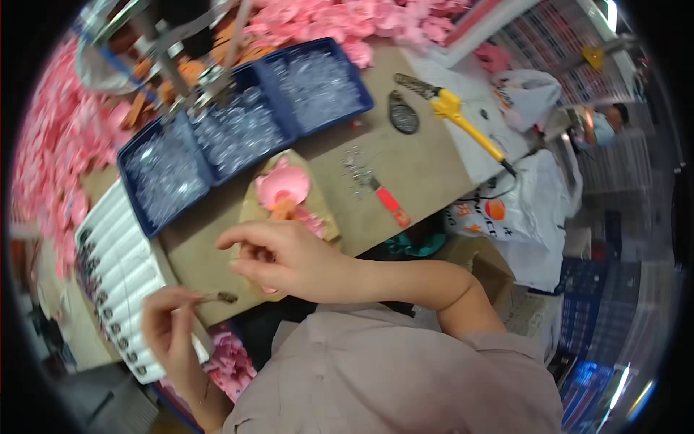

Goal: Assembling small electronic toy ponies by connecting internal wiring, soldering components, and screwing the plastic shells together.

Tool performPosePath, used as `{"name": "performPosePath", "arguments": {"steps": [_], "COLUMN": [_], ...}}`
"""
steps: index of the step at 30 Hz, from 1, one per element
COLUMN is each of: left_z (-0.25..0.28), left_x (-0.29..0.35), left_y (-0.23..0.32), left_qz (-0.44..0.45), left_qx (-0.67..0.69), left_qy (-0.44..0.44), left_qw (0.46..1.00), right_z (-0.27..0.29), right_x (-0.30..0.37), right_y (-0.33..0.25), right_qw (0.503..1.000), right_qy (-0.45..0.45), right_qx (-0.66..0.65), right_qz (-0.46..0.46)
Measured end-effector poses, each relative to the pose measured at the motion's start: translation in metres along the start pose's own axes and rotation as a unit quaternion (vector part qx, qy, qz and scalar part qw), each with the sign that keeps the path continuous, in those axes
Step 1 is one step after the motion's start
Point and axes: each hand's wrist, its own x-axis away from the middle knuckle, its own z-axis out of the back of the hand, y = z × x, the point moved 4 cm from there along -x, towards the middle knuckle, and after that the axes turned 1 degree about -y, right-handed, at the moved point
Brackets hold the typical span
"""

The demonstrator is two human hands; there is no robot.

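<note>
Just beyond the pink piece [283, 184], a blue compartmented tray [277, 102].

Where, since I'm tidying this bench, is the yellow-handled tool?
In the head view, the yellow-handled tool lies at upper right, beside the black coil and right of the black oval piece.

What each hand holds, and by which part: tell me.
Left hand: a small, dark-tipped item, held by its left end. Right hand: no held thing visible, palm partly hidden.
</note>
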Motion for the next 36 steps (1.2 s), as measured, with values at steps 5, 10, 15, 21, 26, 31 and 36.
{"name": "performPosePath", "arguments": {"steps": [5,10,15,21,26,31,36], "left_z": [-0.011,-0.048,-0.062,-0.069,-0.082,-0.083,-0.078], "left_x": [0.002,-0.007,-0.017,0.014,0.020,0.020,0.020], "left_y": [-0.005,-0.060,-0.037,-0.051,-0.057,-0.056,-0.063], "left_qz": [-0.203,0.040,-0.082,-0.143,-0.222,-0.235,-0.158], "left_qx": [-0.307,-0.144,-0.261,-0.338,-0.392,-0.350,-0.295], "left_qy": [0.060,-0.046,-0.092,-0.065,-0.020,-0.047,-0.027], "left_qw": [0.928,0.988,0.957,0.928,0.893,0.906,0.942], "right_z": [0.089,0.240,0.326,0.320,0.259,0.201,0.135], "right_x": [0.079,0.132,0.101,0.071,0.131,0.167,0.158], "right_y": [0.028,0.109,0.078,0.054,0.048,0.042,0.030], "right_qw": [0.963,0.854,0.857,0.868,0.887,0.849,0.879], "right_qy": [0.225,0.502,0.371,0.285,0.425,0.511,0.456], "right_qx": [-0.077,0.100,0.342,0.405,0.156,-0.098,-0.031], "right_qz": [-0.130,-0.089,0.106,0.047,0.084,0.091,0.136]}}
